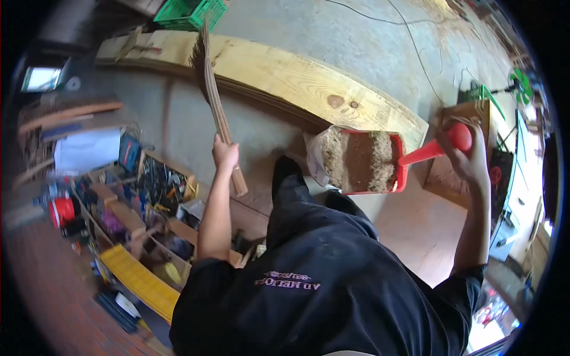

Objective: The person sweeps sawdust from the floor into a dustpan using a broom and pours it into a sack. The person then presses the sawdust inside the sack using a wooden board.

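Currently we are holding something in each of our 2 hands. Our left hand (225,155) is closing snugly round the stick end of a broom (217,110), whose bristles (199,56) are pointing away from us and overlapping the plank (285,74) in our view. Our right hand (472,160) is gripping the bulbous top of a red handle (423,153), and the dustpan (402,181) is sitting ahead of our feet, by the near end of the plank. We are not managing to tell whether its base is touching the floor. Pale shavings (383,157) are lying in 2 bands inside it, with a brown, dusty strip showing between them, and a crinkled, whitish sheet (316,155) is edging its left side.

We are judging the broom to be light, stiff along the stick and springy at the bristles, so we are favouring a hold on the bare stick. We are expecting the dustpan to be feeling light and rigid, with its loose load easily sliding or puffing out if tilted; gripping the handle firmly and staying level is looking safest to us
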Motion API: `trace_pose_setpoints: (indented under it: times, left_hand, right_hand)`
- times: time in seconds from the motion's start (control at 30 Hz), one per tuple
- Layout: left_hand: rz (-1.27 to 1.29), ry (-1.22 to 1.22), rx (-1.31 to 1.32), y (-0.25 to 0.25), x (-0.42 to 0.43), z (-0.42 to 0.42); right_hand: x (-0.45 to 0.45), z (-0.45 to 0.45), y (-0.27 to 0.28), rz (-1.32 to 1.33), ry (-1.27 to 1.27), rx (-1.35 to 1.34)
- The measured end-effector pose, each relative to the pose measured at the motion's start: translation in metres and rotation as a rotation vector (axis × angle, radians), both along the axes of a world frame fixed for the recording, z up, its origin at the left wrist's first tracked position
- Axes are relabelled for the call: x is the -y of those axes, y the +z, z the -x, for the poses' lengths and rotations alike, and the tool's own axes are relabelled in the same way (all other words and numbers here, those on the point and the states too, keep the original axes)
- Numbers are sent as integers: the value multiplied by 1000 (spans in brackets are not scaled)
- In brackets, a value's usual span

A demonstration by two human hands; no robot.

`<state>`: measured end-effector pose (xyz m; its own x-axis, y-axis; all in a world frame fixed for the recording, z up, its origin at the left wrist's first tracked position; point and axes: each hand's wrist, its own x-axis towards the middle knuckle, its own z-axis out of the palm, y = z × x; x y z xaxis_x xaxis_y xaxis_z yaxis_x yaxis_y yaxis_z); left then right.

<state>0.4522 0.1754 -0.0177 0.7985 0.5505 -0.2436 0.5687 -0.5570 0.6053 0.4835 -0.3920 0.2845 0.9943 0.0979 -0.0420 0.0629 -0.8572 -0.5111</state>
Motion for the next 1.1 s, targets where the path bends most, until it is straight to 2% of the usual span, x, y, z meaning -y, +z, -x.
trace_pose_setpoints:
  times: [0.03,0.07,0.13,0.17,0.23,0.3,0.37,0.43,0.5,0.57,0.6,0.7,0.8,0.83,0.87,0.93,0.97,1.03,1.1]
  left_hand:
    - [7,34,-131,35,19,-34]
    - [30,17,-131,13,9,-60]
    - [-174,-101,-184,-45,-2,-108]
    - [-147,-101,-184,-64,-3,-133]
    - [-172,-193,-271,-109,12,-164]
    - [-180,-230,-263,-177,21,-183]
    - [-173,-270,-302,-221,33,-183]
    - [-168,-209,-349,-284,57,-171]
    - [-87,-109,-457,-319,72,-165]
    - [-35,-59,-522,-330,87,-157]
    - [5,-5,-559,-338,92,-156]
    - [11,-19,-614,-365,94,-148]
    - [101,-21,-651,-386,75,-140]
    - [207,-33,-599,-386,67,-137]
    - [208,-74,-543,-387,64,-132]
    - [241,-109,-447,-401,54,-118]
    - [234,-123,-455,-386,57,-113]
    - [264,-85,-362,-351,63,-99]
    - [258,-163,-403,-326,76,-76]
  right_hand:
    - [-6,3,-8,17,17,160]
    - [-14,5,-9,45,47,333]
    - [-34,3,-6,-151,-49,186]
    - [-45,1,-5,-272,-174,77]
    - [-31,-7,-15,-161,-3,91]
    - [-28,14,-31,-430,-394,9]
    - [-15,29,-32,-598,-529,-18]
    - [-9,30,-42,-689,-375,87]
    - [-25,25,-39,-552,-432,86]
    - [-34,34,-36,-426,-740,241]
    - [-20,37,-28,-597,-554,95]
    - [-1,61,-22,-707,-556,12]
    - [-4,61,-16,-680,-357,-58]
    - [-5,61,-16,-648,-318,-68]
    - [-13,66,-17,-590,-467,1]
    - [2,82,-15,-690,-639,81]
    - [4,78,-14,-720,-470,-4]
    - [10,84,-18,-722,-429,22]
    - [9,79,-23,-694,-356,25]
